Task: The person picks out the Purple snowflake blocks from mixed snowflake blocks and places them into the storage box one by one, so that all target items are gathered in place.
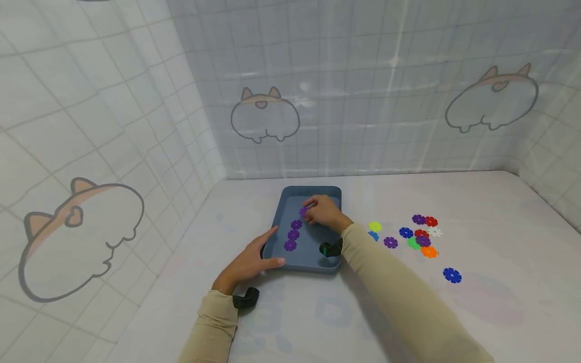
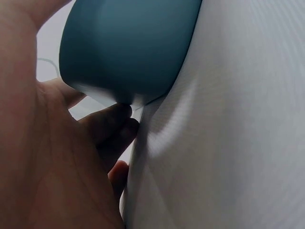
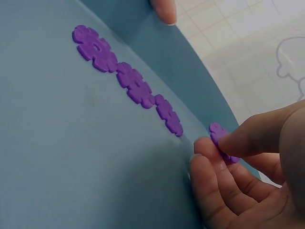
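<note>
In the head view a blue-grey tray (image 1: 313, 263) lies on the table. Three purple snowflake discs (image 1: 293, 235) form a slanting line on its floor, towards the left side. At the upper end of that line my right hand (image 1: 324, 212) pinches another purple snowflake disc (image 3: 215, 132) between thumb and fingers, low over the tray floor by the side wall. My left hand (image 1: 248, 259) holds the tray's near left corner, thumb at the front rim and fingers along the left side. The left wrist view shows its fingertips (image 2: 125, 112) at the base of the tray corner.
Right of the tray lie loose snowflake discs: a yellow one (image 1: 374, 227), a purple one (image 1: 391, 242), a mixed cluster with an orange one (image 1: 428, 252), and a blue one (image 1: 452, 275) nearer me. White tile-patterned walls (image 1: 354, 101) enclose the table's back and sides.
</note>
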`<state>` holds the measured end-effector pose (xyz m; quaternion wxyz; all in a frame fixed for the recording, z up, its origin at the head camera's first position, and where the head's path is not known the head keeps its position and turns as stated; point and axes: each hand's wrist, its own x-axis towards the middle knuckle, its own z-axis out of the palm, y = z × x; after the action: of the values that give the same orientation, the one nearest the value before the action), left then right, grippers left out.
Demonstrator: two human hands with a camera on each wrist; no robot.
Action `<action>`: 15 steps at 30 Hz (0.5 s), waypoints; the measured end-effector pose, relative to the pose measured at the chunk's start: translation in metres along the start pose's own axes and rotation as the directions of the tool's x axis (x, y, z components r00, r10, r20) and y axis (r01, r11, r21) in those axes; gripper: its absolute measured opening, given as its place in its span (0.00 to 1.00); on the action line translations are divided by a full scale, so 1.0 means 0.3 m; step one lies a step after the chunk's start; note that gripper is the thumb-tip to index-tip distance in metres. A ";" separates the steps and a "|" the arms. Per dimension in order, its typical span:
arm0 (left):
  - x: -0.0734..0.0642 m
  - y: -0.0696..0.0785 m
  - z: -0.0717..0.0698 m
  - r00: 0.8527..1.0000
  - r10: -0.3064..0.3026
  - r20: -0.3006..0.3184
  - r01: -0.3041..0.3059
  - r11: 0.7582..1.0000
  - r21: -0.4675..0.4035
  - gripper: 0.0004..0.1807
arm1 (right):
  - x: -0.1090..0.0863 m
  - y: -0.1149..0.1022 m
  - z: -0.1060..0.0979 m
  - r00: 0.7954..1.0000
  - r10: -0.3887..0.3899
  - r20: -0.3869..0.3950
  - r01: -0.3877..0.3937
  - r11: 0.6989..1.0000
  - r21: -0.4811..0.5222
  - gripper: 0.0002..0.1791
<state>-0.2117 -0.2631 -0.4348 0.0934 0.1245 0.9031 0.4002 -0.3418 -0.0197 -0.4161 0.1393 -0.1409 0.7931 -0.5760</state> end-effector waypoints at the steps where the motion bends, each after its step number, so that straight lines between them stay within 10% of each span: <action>1: -0.001 0.001 0.000 1.000 -0.003 0.002 0.003 1.000 0.001 0.51 | 0.001 0.002 0.001 1.000 0.000 0.001 0.000 1.000 -0.001 0.18; 15: -0.007 0.014 -0.004 1.000 -0.003 0.009 0.003 1.000 0.000 0.50 | -0.003 0.000 0.007 1.000 -0.015 0.021 0.017 0.995 -0.101 0.22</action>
<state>-0.2093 -0.2618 -0.4306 0.0981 0.1247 0.9028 0.3997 -0.3401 -0.0213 -0.4167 0.1355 -0.1599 0.8188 -0.5345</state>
